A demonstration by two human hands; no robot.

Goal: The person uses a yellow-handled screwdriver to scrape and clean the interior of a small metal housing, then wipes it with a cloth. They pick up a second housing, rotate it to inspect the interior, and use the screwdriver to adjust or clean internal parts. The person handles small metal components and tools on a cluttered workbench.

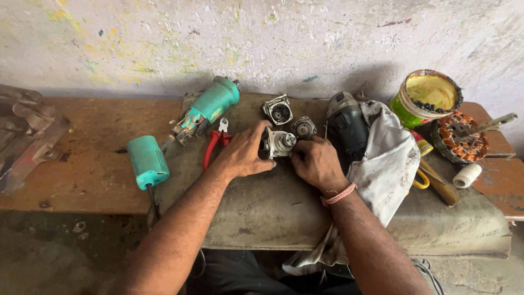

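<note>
My left hand (246, 152) and my right hand (315, 161) both grip a small metal gear housing (278, 143) over a grey mat (273, 207). Its shaft end points toward my right hand. Just behind it lie two loose metal parts, a square housing (277, 110) and a round bearing piece (303, 128). A teal power tool body (206, 111) with bare wires lies to the left, and its separate teal end cap (147, 161) sits nearer me. Red-handled pliers (214, 145) lie beside my left hand.
A dark grinder body (346, 127) rests on a dirty white cloth (385, 169) at the right. Farther right stand a green-and-yellow tub (427, 97), a copper-wound stator (459, 137), a white thread spool (467, 176) and a wooden-handled tool (441, 187). A paint-flecked wall (262, 38) is behind.
</note>
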